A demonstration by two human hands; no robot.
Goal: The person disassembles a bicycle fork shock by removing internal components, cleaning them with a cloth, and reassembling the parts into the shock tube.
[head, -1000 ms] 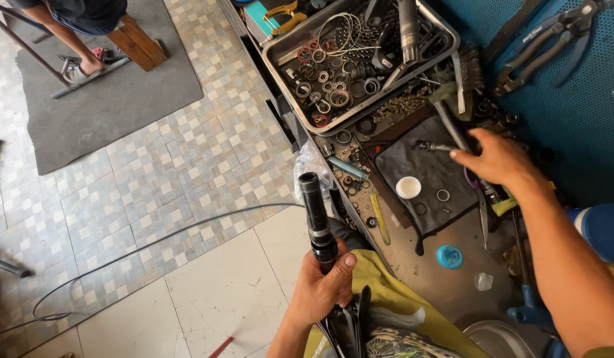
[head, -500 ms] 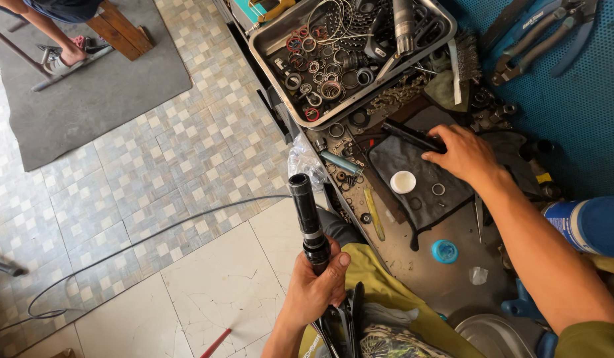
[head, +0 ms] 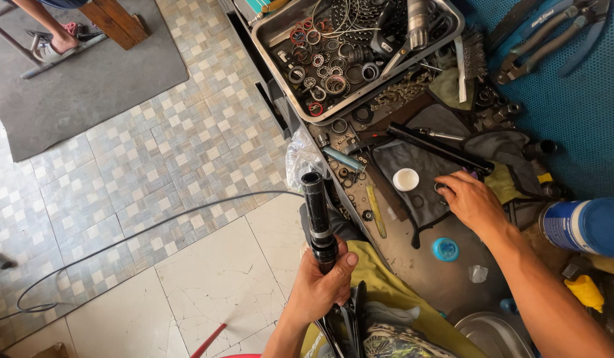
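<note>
One black cylindrical metal tube (head: pixel 317 215) stands upright at the near edge of the grimy workbench (head: pixel 413 262), its open end topmost. The left hand (head: pixel 320 288) is clenched round the tube's lower part, thumb across the front, so most of the tube rises clear above the fingers.

Farther over the workbench, the right hand (head: pixel 473 199) lies palm down on a dark grey cloth mat (head: pixel 419 176), fingertips bent onto the mat by some small rings; whether they pinch anything I cannot tell. One white round cap (head: pixel 406 179) sits on the mat just left of those fingers, and one long black rod (head: pixel 439 147) lies slanted just beyond them. One small blue round lid (head: pixel 445 249) rests nearer, beside the wrist.

Farthest along the workbench, one steel tray (head: pixel 280 63) holds many rings and washers.
</note>
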